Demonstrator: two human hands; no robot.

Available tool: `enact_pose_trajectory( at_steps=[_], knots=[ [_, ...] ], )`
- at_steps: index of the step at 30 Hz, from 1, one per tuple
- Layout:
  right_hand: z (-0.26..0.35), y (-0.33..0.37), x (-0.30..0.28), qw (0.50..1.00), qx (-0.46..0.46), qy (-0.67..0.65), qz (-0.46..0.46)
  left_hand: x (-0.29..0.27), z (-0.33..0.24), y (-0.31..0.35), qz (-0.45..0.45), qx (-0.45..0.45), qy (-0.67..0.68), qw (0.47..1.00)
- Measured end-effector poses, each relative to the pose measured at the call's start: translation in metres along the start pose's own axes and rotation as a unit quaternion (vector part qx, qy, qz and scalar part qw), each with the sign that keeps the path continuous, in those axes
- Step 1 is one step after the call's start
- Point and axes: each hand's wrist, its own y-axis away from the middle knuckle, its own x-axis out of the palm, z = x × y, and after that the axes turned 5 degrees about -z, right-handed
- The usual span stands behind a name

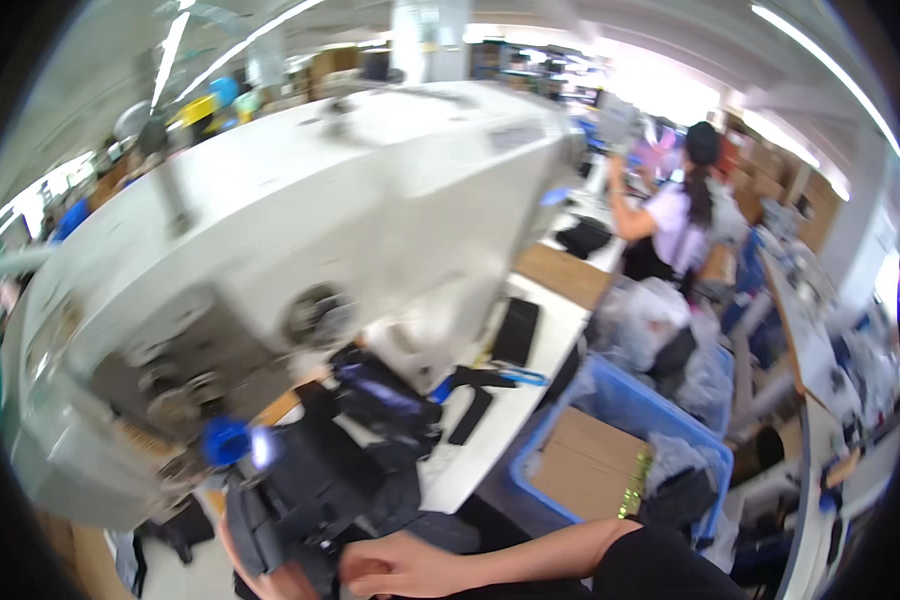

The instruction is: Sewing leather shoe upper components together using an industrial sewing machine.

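Note:
A dark grey fabric piece with straps (315,470), perhaps part of a bag, lies bunched below the head of a large white sewing machine (370,190). My right hand (400,565) reaches in from the right, its fingers curled closed at the near edge of this fabric. At the fabric's left edge is my left hand (270,575), blurred and cut off by the lower rim, so its fingers cannot be made out. A blue round part (226,441) of the machine sits just above the fabric. Glossy black material (385,395) lies behind it.
On the white table (450,478) lie black straps (472,405), blue-handled scissors (515,376) and a black flat piece (516,332). A blue crate (550,513) holding cardboard and plastic bags stands at the right. Farther off, a person (675,215) works at the bench.

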Motion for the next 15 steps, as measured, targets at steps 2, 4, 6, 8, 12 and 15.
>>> enact_pose_trajectory(
  at_steps=[2, 4, 6, 8, 12, 15],
  knots=[
    [-0.031, -0.016, 0.009, 0.953, 0.155, -0.261, 0.019, 0.001, 0.01, 0.004, 0.05, -0.068, -0.053, 0.995],
    [-0.049, -0.032, 0.002, 0.901, 0.168, -0.399, 0.014, -0.004, 0.014, 0.0, 0.075, -0.12, -0.121, 0.983],
    [-0.029, -0.041, -0.005, 0.985, 0.078, -0.092, -0.12, 0.045, -0.026, 0.009, 0.024, -0.113, -0.072, 0.991],
    [-0.026, -0.038, -0.015, 0.971, -0.1, 0.115, -0.186, 0.048, -0.023, 0.008, 0.028, -0.122, -0.046, 0.991],
    [-0.011, -0.042, -0.014, 0.884, -0.283, 0.315, -0.196, -0.008, 0.018, -0.002, 0.016, -0.247, 0.158, 0.956],
    [-0.013, -0.047, -0.022, 0.965, -0.173, 0.158, -0.115, 0.011, 0.016, -0.006, 0.013, -0.215, 0.158, 0.964]
  ],
)
